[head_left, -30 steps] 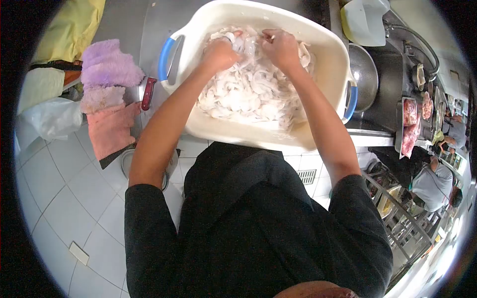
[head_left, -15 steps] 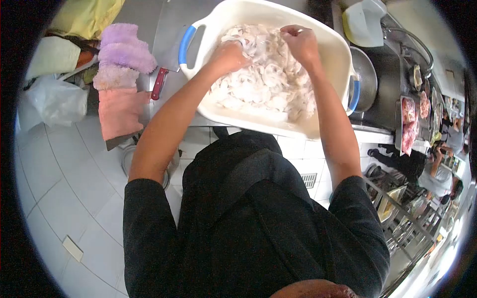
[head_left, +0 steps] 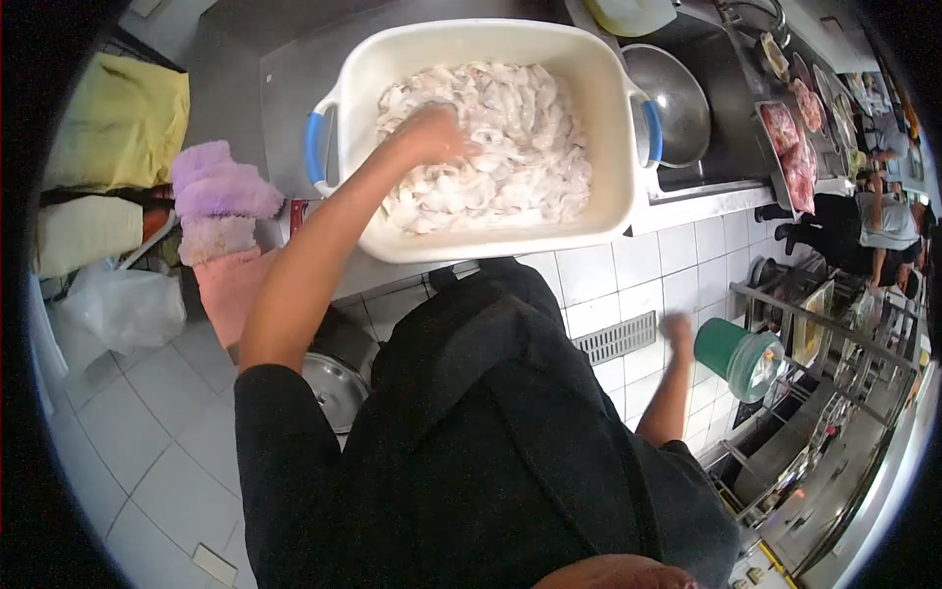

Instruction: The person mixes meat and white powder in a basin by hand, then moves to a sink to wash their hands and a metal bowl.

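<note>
A cream plastic tub (head_left: 481,245) with blue handle grips stands on the steel counter and holds a heap of pale, wet raw strips (head_left: 530,147), whose kind I cannot make out. Reaching over its left side, my left hand (head_left: 432,135) is at the heap, its fingers blurred and partly hidden. My right hand (head_left: 677,329) is away from the tub, low over the tiled floor, and looks curled like a fist. Whether anything is inside it does not show. Just right of it is a green bucket (head_left: 721,346) with a clear rim.
A metal bowl (head_left: 670,103) sits right of the tub, near trays of red meat (head_left: 800,167). Purple and orange cloths (head_left: 231,285) hang at the counter's left edge. A lidded pot (head_left: 334,388) stands below. Another person (head_left: 888,216) is at the far right.
My right hand has left the tub and swung down to the right. My left hand stays at the strips. The view has shifted, bringing the green bucket into sight.
</note>
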The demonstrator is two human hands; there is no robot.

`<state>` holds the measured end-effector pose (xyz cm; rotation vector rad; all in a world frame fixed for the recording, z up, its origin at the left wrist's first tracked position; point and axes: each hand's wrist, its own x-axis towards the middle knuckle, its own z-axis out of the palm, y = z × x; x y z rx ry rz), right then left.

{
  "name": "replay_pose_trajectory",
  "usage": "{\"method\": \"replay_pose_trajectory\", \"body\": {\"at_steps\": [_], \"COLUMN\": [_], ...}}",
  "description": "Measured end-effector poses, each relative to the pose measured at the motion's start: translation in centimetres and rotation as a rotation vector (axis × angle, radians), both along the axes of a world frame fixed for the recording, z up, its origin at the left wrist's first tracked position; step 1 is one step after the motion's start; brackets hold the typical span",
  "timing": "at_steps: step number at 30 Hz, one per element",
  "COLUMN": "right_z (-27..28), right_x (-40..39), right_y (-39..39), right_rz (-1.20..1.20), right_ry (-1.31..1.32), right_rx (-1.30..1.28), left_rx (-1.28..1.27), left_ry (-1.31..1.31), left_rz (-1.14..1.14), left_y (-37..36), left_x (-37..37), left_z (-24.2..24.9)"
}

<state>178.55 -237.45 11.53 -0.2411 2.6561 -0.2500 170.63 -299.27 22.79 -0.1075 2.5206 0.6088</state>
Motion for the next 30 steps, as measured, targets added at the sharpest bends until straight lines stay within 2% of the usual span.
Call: {"method": "replay_pose_trajectory", "body": {"at_steps": [1, 2, 4, 5, 6, 7, 8, 9, 10, 11, 12, 13, 14, 16, 17, 20, 22, 23, 24, 25, 27, 30], "right_z": [-3.2, -5.9, -10.3, -1.1, 1.7, 4.4, 5.5, 9.1, 10.6, 13.6, 15.5, 15.8, 15.9, 12.2, 7.4, -0.9, -1.7, -1.6, -1.6, -1.6, -1.4, -0.8], "right_x": [2.8, 3.6, 4.4, 2.0, -0.4, -2.9, -5.5, -7.6, -10.1, -11.4, -12.7, -14.1, -15.0, -18.4, -21.5, -27.2, -28.1, -28.1, -28.0, -27.8, -26.4, -25.2], "right_y": [2.9, 5.1, 9.2, -0.2, -2.9, -6.0, -7.6, -11.9, -15.2, -20.1, -24.4, -27.9, -31.6, -36.8, -37.4, -41.3, -43.3, -43.8, -44.4, -44.9, -45.5, -46.9], "right_rz": [-0.053, -0.096, -0.387, -0.395, -0.401, -0.523, -0.504, -0.394, -0.524, -0.448, -0.396, -0.317, -0.303, -0.190, -0.061, -0.271, -0.464, -0.507, -0.517, -0.510, -0.492, -0.383], "right_ry": [-0.062, -0.124, 0.126, 0.130, 0.120, 0.183, 0.256, 0.390, 0.315, 0.331, 0.215, 0.119, 0.068, 0.076, 0.077, -0.165, -0.494, -0.647, -0.766, -0.856, -0.963, -0.973], "right_rx": [0.150, 0.301, 0.234, 0.236, 0.144, 0.098, -0.033, -0.124, -0.363, -0.495, -0.716, -0.869, -0.911, -0.837, -0.804, -0.924, -1.103, -1.169, -1.207, -1.226, -1.255, -1.246], "left_rx": [-0.043, -0.010, 0.048, 0.349, 0.418, 0.493, 0.567, 0.620, 0.703, 0.785, 0.866, 0.854, 0.843, 0.823, 0.815, 0.853, 0.889, 0.913, 0.945, 1.025, 1.173, 1.298], "left_ry": [0.296, 0.266, 0.174, -0.143, -0.069, 0.005, 0.078, 0.090, 0.139, 0.187, 0.233, 0.204, 0.176, 0.162, 0.177, 0.225, 0.162, 0.073, -0.017, -0.024, -0.025, 0.000], "left_rz": [0.085, 0.240, 0.536, 0.617, 0.729, 0.848, 0.974, 0.999, 0.982, 0.963, 0.941, 0.968, 0.995, 1.028, 1.035, 1.031, 1.046, 1.056, 1.060, 1.088, 1.115, 1.107], "left_y": [-0.9, -1.4, -2.3, -4.3, -4.4, -4.4, -4.5, -5.2, -6.4, -7.7, -8.4, -8.2, -7.7, -6.9, -6.6, -6.3, -6.2, -5.4, -4.5, -4.0, -3.8, -3.2], "left_x": [0.5, 0.2, 0.7, 0.1, -0.2, -0.3, -0.1, -0.7, -1.4, -2.2, -2.5, -2.4, -2.5, -2.4, -2.2, -2.5, -2.3, -2.0, -2.0, -2.4, -3.5, -4.2], "left_z": [-4.2, -4.2, -4.2, -5.2, -5.3, -5.4, -5.6, -6.7, -9.3, -12.8, -14.8, -14.4, -13.3, -12.0, -11.6, -12.8, -11.6, -7.8, -5.9, -6.6, -8.0, -7.9]}}
